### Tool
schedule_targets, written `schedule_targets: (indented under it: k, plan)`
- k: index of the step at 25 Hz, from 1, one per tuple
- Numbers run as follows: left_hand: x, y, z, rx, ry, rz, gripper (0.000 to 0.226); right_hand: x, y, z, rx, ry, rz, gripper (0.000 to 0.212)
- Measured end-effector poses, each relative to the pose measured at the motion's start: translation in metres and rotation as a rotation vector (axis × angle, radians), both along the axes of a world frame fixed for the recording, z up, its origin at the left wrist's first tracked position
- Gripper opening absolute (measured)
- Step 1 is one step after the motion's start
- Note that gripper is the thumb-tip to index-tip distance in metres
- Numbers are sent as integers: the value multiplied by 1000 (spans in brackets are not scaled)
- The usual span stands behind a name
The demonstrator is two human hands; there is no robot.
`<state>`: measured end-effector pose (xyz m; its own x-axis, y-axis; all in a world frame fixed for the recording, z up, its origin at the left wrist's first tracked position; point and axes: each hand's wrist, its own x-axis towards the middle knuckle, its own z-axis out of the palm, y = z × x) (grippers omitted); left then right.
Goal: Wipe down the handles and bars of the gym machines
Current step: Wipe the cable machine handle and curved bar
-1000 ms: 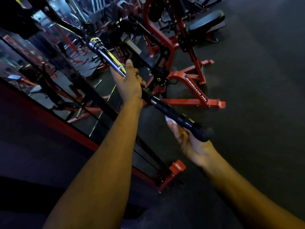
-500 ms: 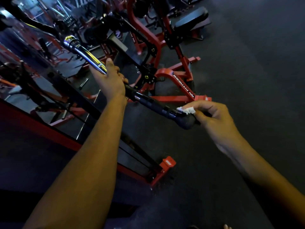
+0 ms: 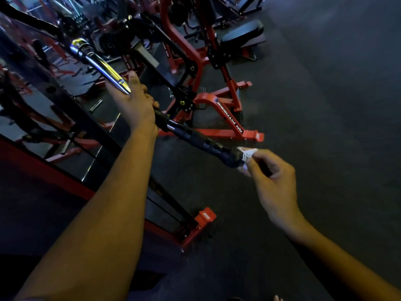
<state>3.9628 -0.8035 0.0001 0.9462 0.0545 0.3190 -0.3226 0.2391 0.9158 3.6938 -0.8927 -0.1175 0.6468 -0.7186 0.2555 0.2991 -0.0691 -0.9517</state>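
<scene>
Head view is showing dim, blurred mirror reflections (image 3: 43, 88) at far left, hard to make out. A chrome bar (image 3: 104, 68) is slanting down rightward; the left hand (image 3: 135, 103) is curling around its middle, hiding that stretch. Its black rubber grip (image 3: 201, 144) is ending at a white wipe (image 3: 247, 154), mostly hidden, which the right hand (image 3: 273, 181) is pinching against the grip's tip. Red machine frames (image 3: 227, 118) are standing beyond on the dark floor (image 3: 325, 105).

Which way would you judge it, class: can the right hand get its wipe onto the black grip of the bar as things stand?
Probably yes. The right hand pinches the white wipe at the end of the black grip, and nothing lies between; the left hand holds the bar farther up.
</scene>
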Motion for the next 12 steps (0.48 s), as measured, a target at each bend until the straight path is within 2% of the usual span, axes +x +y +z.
schedule_targets:
  k: [2,3,5,6,8,12]
  plan:
    - [1,0,-3,11,-30,21,53,2,11,4,570,40,211,15]
    - [1,0,-4,13,-37,27,56,1,15,6,735,51,287,14]
    - [2,1,-5,17,-49,45,59,-3,17,13,850,53,335,14]
    - [3,1,-5,22,-59,54,60,-5,15,17,819,29,311,17]
    - [4,0,-5,20,-69,56,63,-6,6,20,598,9,204,21]
    - [1,-3,-5,14,-64,62,55,-6,-12,20,-305,117,2,28]
